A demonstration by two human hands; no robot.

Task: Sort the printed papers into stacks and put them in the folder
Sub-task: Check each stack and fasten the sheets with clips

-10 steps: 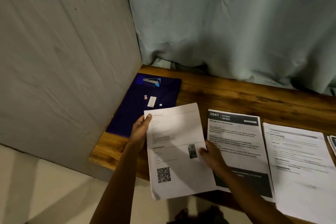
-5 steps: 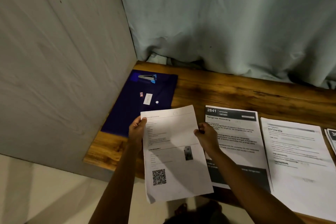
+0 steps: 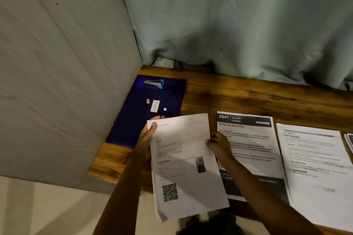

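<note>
White printed paper with a QR code near its foot (image 3: 183, 162) is held in both hands over the near edge of the brown wooden table (image 3: 248, 97), with its lower part hanging past that edge. Whether it is one sheet or a few I cannot tell. The left hand (image 3: 146, 139) grips the top left corner, thumb on the printed face and fingers (image 3: 159, 117) curled behind. The right hand (image 3: 219, 145) pinches the right edge, its fingers bunched together on the margin.

Paper like this is likely light, limp and easily creased; the bottom left corner already droops. Gripping two opposite edges, as here, should keep it flat, while a one-corner hold would probably let it sag and fold. If there are several sheets, they could slide apart.

A flat dark blue plastic folder with a snap button (image 3: 137, 120) lies just beyond the left hand, with a small silver and blue stapler (image 3: 153, 82) on its far end. To the right, a black-headed "2641 KITCHEN" sheet (image 3: 248, 139) and another white text page (image 3: 315, 158) lie side by side on the table.
</note>
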